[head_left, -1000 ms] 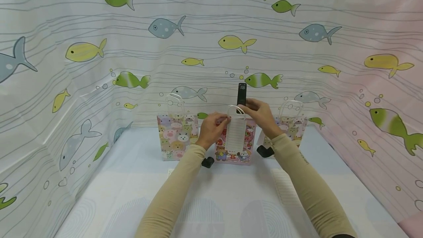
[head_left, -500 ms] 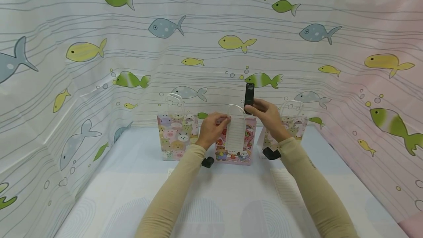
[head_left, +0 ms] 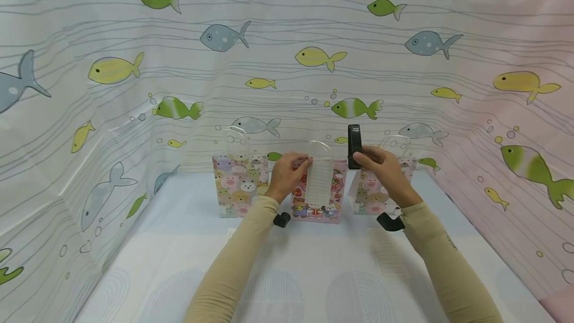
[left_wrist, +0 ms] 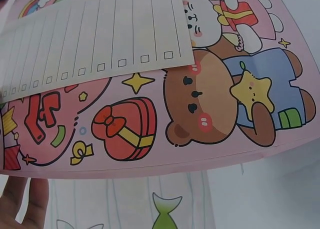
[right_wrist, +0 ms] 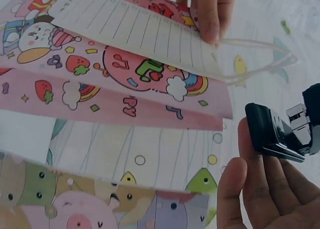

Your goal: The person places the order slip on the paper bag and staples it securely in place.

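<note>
A pink paper gift bag (head_left: 316,215) with cartoon animals stands upright in the middle, its white handles up. Against its front hangs a lined checklist slip (head_left: 319,183), its top edge at the bag's mouth. My left hand (head_left: 288,176) pinches the slip and bag rim at the top left corner; the right wrist view shows the thumb (right_wrist: 211,26) pressing on the slip. To the right of the bag, my right hand (head_left: 384,172) holds a black stapler (head_left: 354,144) upright, apart from the bag. In the right wrist view the stapler (right_wrist: 272,134) has its jaws spread.
Two animal-print gift bags stand at the sides, one bag (head_left: 239,188) on the left and another bag (head_left: 371,191) on the right, behind my right hand. A lined slip (head_left: 386,253) lies on the table at the right. Part of another slip (head_left: 230,234) shows by my left sleeve.
My right hand has moved right and slightly down with the stapler, away from the top of the pink bag. The left hand has stayed at the slip's corner.
</note>
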Available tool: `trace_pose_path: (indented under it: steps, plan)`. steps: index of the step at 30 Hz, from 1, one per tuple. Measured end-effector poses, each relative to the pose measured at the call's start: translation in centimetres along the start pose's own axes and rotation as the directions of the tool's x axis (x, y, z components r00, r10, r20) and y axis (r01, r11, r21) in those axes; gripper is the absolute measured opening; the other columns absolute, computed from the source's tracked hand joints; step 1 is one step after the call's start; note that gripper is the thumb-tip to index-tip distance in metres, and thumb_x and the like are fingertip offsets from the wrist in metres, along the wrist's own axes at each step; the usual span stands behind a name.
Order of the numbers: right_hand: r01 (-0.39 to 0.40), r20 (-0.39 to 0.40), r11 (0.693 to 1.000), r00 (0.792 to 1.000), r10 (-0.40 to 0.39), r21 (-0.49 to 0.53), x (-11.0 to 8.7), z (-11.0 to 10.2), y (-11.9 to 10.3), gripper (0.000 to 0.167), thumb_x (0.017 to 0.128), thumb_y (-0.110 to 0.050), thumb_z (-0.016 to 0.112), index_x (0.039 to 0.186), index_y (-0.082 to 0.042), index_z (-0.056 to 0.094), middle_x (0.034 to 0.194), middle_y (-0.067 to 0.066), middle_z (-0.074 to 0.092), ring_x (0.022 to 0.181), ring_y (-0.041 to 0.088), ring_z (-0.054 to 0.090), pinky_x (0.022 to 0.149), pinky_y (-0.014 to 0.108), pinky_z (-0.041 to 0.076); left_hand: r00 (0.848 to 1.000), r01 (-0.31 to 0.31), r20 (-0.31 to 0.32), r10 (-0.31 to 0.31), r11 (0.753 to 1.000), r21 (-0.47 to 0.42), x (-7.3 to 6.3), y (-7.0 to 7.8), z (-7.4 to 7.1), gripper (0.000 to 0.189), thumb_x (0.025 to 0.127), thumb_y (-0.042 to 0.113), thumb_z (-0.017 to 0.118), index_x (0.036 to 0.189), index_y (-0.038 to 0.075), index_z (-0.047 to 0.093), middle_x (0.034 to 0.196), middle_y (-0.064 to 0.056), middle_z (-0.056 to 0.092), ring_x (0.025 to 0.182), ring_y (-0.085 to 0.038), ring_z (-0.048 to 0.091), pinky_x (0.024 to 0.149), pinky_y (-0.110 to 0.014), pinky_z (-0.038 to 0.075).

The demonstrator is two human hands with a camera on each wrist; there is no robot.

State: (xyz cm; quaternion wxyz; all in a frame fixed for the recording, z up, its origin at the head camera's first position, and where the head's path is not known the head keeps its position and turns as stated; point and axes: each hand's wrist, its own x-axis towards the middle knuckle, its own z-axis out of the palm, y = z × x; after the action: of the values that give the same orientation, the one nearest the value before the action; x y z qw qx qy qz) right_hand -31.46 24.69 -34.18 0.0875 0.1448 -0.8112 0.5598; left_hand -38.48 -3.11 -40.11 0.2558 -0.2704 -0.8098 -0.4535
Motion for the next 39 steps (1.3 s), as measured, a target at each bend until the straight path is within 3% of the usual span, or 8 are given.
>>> trace_pose_path:
  steps: [6,9,17,20,22,28,34,39]
  plan:
    - [-0.007,-0.050,0.993,0.999,0.001,-0.118,-1.9,-1.3,0.4,0.063,0.099,-0.044,0.065,0.149,-0.008,0.050,0.132,0.018,0.064,0.122,0.035,0.059,0.106,0.061,0.040,1.000,0.014,0.005,-0.014,1.000,-0.006,0.0,0.0,0.1,0.027,0.097,0.031,0.071,0.114,0.010,0.075,0.105,-0.002,0.071,0.099,-0.018,0.067,0.084,-0.033,0.056]
    - [0.006,-0.072,0.981,0.997,-0.020,-0.195,-2.7,-1.9,0.8,0.062,0.099,-0.044,0.066,0.149,-0.011,0.050,0.130,0.016,0.065,0.120,0.032,0.061,0.101,0.057,0.046,1.000,0.015,0.001,-0.015,1.000,0.002,0.0,0.0,0.0,0.028,0.097,0.032,0.071,0.114,0.010,0.076,0.105,-0.003,0.071,0.099,-0.019,0.066,0.084,-0.035,0.056]
    - [0.003,-0.111,0.955,0.993,-0.038,-0.297,-5.3,-3.6,2.2,0.056,0.097,-0.041,0.069,0.147,-0.019,0.055,0.124,0.006,0.065,0.106,0.011,0.064,0.090,0.031,0.050,1.000,0.016,0.004,-0.016,1.000,-0.021,0.1,0.3,0.1,0.026,0.098,0.028,0.071,0.114,0.009,0.075,0.106,-0.003,0.071,0.095,-0.017,0.069,0.081,-0.029,0.057]
    - [-0.005,-0.133,0.934,0.990,-0.046,-0.358,-6.3,-4.3,3.1,0.059,0.097,-0.042,0.069,0.147,-0.015,0.054,0.120,0.006,0.067,0.109,0.012,0.061,0.090,0.022,0.048,1.000,0.021,0.004,-0.020,0.999,-0.029,0.1,0.2,0.2,0.025,0.097,0.028,0.071,0.113,0.009,0.075,0.105,-0.003,0.071,0.094,-0.017,0.070,0.081,-0.028,0.057]
    - [-0.014,-0.135,0.927,0.990,-0.040,-0.374,-7.0,-4.9,3.6,0.061,0.098,-0.042,0.068,0.148,-0.011,0.053,0.121,0.008,0.067,0.113,0.019,0.060,0.094,0.027,0.050,1.000,0.022,0.003,-0.022,0.999,-0.027,0.1,0.2,0.2,0.025,0.097,0.029,0.071,0.113,0.010,0.075,0.104,-0.002,0.070,0.093,-0.016,0.069,0.081,-0.028,0.057]
    - [-0.119,-0.137,0.917,0.988,0.071,-0.380,-9.1,-6.7,5.2,0.070,0.098,-0.048,0.065,0.153,-0.010,0.046,0.130,0.019,0.062,0.123,0.041,0.054,0.094,0.062,0.046,1.000,0.021,0.001,-0.021,0.999,-0.035,0.1,0.0,0.2,0.023,0.097,0.029,0.071,0.111,0.010,0.076,0.101,-0.001,0.070,0.092,-0.014,0.069,0.081,-0.027,0.057]
    - [-0.245,-0.146,0.877,0.969,0.202,-0.414,-10.9,-8.8,7.0,0.076,0.097,-0.056,0.062,0.153,-0.007,0.044,0.136,0.024,0.058,0.127,0.044,0.048,0.089,0.066,0.043,0.999,0.027,0.018,-0.027,0.999,-0.029,0.3,0.2,0.2,0.024,0.098,0.029,0.070,0.112,0.011,0.075,0.102,-0.001,0.069,0.093,-0.014,0.068,0.081,-0.026,0.056]
    - [-0.341,-0.115,0.847,0.939,0.323,-0.408,-12.2,-9.8,9.0,0.083,0.096,-0.061,0.059,0.152,-0.001,0.044,0.140,0.033,0.052,0.131,0.052,0.043,0.092,0.071,0.041,0.999,0.036,0.019,-0.036,0.999,-0.028,0.2,0.2,0.2,0.024,0.098,0.030,0.070,0.112,0.011,0.075,0.102,-0.001,0.069,0.093,-0.014,0.069,0.081,-0.026,0.056]
